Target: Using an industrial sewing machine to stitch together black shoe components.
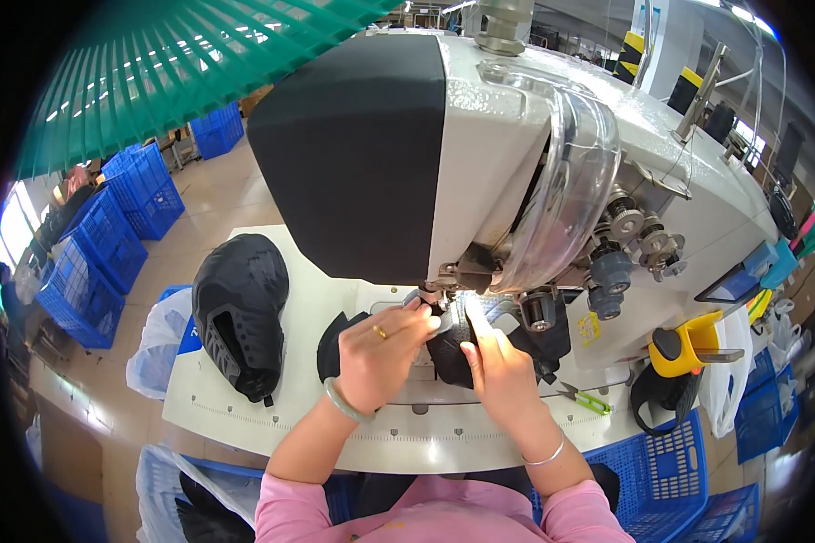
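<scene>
A black cloth piece (pixel 451 355), soft and bumpy, lies between the hands below the shiny white sewing machine (pixel 489 136). The left hand (pixel 382 348) curls by its left edge; the right hand (pixel 503 366) lays finger and thumb on it. Whether either pinches, I can't tell.

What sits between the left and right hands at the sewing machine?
A black workpiece lies between the left hand and the right hand, as the head view shows.

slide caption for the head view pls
Left hand and right hand at a black piece under a sewing machine.
</scene>
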`<move>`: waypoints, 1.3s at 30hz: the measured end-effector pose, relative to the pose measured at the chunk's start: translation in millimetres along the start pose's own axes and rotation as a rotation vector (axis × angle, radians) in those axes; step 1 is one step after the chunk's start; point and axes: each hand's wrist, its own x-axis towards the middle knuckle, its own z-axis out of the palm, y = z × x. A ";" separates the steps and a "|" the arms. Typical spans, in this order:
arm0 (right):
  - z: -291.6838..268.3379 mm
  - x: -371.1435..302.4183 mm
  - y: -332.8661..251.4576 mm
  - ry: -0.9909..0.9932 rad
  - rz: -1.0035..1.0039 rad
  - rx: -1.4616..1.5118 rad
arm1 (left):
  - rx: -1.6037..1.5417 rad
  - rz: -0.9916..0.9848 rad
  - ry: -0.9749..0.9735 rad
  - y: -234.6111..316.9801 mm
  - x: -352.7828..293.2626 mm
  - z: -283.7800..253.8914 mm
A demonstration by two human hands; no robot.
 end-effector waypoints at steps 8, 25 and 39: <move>-2.4 5.5 -13.1 -0.062 0.011 -0.159 | 0.012 -0.040 0.041 4.8 -5.9 4.6; 7.1 8.5 -20.1 -0.029 0.102 -0.154 | -0.030 0.018 0.008 -11.4 -1.0 5.5; -3.6 19.0 -12.2 -0.009 0.201 -0.137 | 0.041 0.060 -0.016 -14.9 1.8 6.4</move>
